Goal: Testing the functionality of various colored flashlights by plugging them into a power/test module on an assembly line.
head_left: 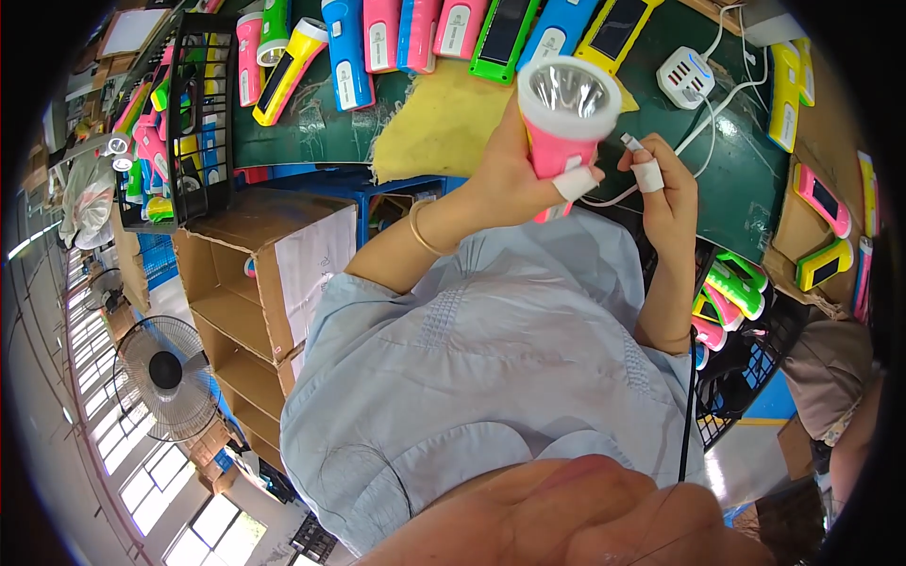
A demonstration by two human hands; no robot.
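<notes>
My left hand [514, 174] is wrapped round a pink flashlight [559, 151] with a wide white rim and a shiny reflector. Its head tilts up, and white tape covers the thumb. To the right, my right hand [663, 184] pinches a small white cable plug [630, 141] between thumb and fingers; one finger is also taped. A short gap separates plug and flashlight. Beneath the flashlight head lies a yellow cloth [434, 127] on the green table [321, 141]. A white cable runs behind my hands.
Several colourful flashlights [382, 42] line the table's far side. A white multi-port charger [685, 77] with cables stands at the right. Black baskets [203, 113] of flashlights flank the table. Cardboard shelves [231, 292] and a fan [165, 370] are at the left.
</notes>
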